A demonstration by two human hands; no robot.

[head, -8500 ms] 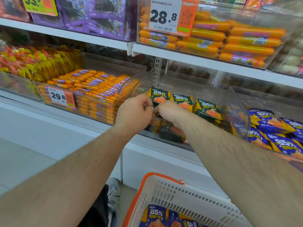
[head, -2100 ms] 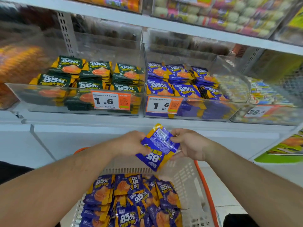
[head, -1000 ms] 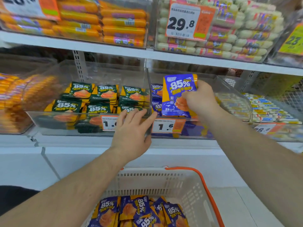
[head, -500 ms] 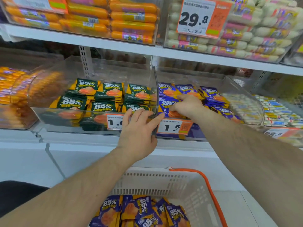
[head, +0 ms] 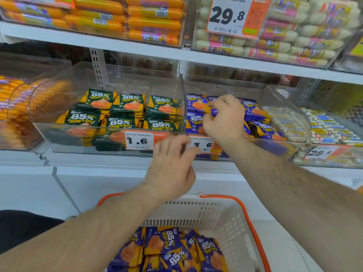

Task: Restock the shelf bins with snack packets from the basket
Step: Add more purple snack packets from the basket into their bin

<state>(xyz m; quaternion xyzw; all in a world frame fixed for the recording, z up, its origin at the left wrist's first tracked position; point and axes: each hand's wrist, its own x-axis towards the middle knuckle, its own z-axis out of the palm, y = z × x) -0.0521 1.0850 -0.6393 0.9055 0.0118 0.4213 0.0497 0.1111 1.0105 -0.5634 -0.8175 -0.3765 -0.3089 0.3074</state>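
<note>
White shop shelving point(head: 137, 51) fills the far view, its clear plastic bins set side by side on the middle shelf. Green snack packets point(head: 125, 103) marked 85% lie stacked in the left bin point(head: 110, 75), and purple snack packets point(head: 253, 107) with the same mark fill the bin to its right point(head: 284, 103). The right hand point(head: 225, 118) is over the purple bin, its fingers curled down among the packets and touching them; whether its grip is clamped on one cannot be told. The left hand point(head: 170, 165) is near the front of the two bins, just below the price tags point(head: 139, 141) reading 1.6, its fingers loosely spread and holding nothing. At the near edge stands a white basket point(head: 222, 214) with an orange rim, and more purple 85% packets point(head: 169, 250) lie heaped inside it. Orange sausage packs point(head: 153, 18) fill the upper shelf at left, pale sausage packs point(head: 306, 40) fill it at right behind a 29.8 tag point(head: 227, 15), and blurred orange packs point(head: 17, 107) sit in the bin at far left.
</note>
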